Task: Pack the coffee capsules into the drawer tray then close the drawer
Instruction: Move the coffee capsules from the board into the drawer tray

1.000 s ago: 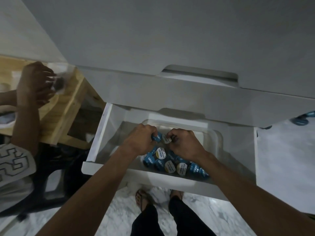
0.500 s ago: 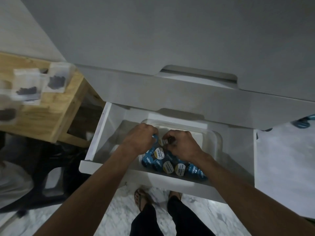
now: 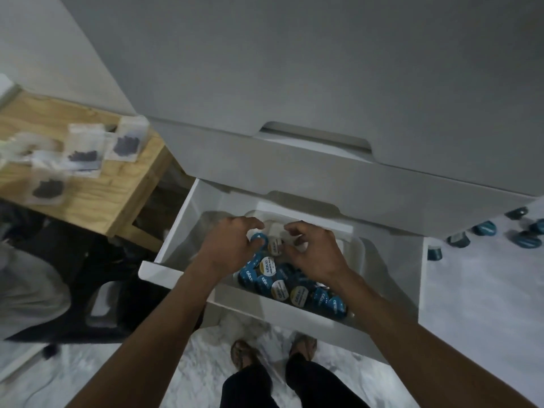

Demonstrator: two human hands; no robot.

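The white drawer (image 3: 265,309) stands pulled out below the cabinet. Inside it sits a pale plastic tray (image 3: 359,245). Several blue coffee capsules (image 3: 282,285) with white or gold lids are packed along the tray's near side. My left hand (image 3: 229,248) and my right hand (image 3: 316,254) hover side by side over the tray's middle, fingers spread. Two capsules (image 3: 266,242) lie just under the fingertips, between the hands. Neither hand clasps one. The hands hide part of the tray's floor.
More blue capsules (image 3: 482,229) lie loose on the pale surface at the right. A wooden table (image 3: 117,184) at the left carries clear bags of dark bits (image 3: 84,154). A person's grey clothing (image 3: 26,290) and a black stool are lower left. My sandalled feet (image 3: 244,353) stand below the drawer.
Both hands have opened and lifted slightly off the two capsules they were pressing into the tray. The other person's hand has left the wooden table.
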